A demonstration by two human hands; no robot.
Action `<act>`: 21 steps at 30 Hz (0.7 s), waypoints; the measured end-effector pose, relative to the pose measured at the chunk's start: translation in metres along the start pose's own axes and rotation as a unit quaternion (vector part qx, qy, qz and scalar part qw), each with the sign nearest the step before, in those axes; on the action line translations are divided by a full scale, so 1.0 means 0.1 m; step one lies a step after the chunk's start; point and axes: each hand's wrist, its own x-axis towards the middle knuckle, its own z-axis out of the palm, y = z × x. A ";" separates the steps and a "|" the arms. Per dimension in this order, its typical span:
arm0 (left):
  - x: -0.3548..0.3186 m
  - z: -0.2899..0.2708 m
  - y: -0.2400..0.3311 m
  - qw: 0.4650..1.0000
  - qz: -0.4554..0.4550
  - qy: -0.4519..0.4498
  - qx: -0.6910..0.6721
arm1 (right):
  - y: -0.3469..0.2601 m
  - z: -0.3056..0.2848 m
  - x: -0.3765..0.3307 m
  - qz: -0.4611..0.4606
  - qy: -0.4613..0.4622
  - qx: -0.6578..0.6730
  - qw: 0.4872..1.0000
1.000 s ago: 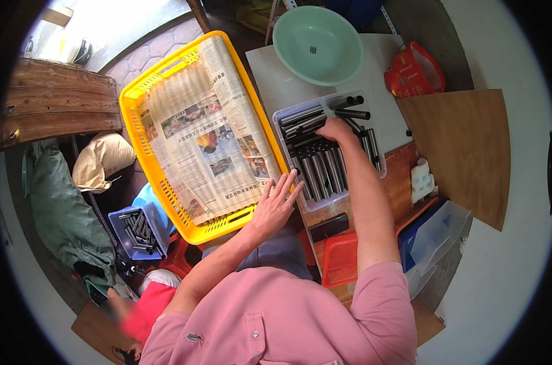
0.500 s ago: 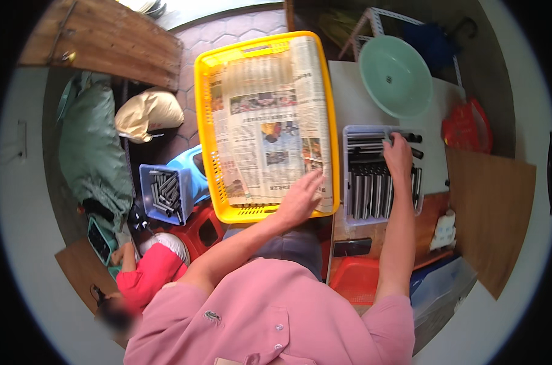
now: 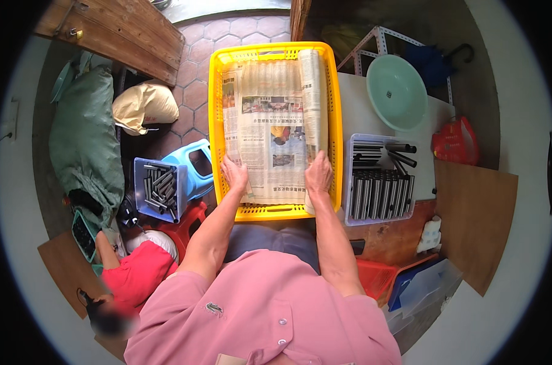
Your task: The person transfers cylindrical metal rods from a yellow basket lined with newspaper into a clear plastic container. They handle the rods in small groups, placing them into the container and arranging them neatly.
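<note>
While the yellow crate [image 3: 215, 109] sits straight ahead, the newspaper [image 3: 270, 134] lining it is pressed at its near edge by the left hand [image 3: 234, 173], laid flat and open, and the right hand [image 3: 319, 173], whose grip is curled over a folded strip. A tray of dark metal tubes [image 3: 379, 191] stands just beside on the tabletop [image 3: 355, 103].

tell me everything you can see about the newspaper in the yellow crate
The sheet of printed newspaper lies flat inside the yellow plastic slatted crate, covering most of its floor. It looks like thin paper with columns of text and a few colour photos. Its right edge is folded or curled up into a long strip along the crate's right wall. The left hand presses its lower left part, and the right hand rests on the lower end of the folded strip.
</note>
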 end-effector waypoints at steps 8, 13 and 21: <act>-0.07 -0.06 0.09 0.994 -0.010 -0.040 -0.098 | -0.59 0.09 -0.45 -0.155 -0.147 0.118 0.970; 0.00 -0.08 0.00 0.975 0.037 -0.093 -0.198 | -0.38 0.41 -0.38 0.071 -0.063 0.083 0.992; 0.28 -0.07 -0.13 0.976 0.013 -0.166 -0.139 | -0.62 0.39 -0.28 0.056 -0.274 0.081 0.957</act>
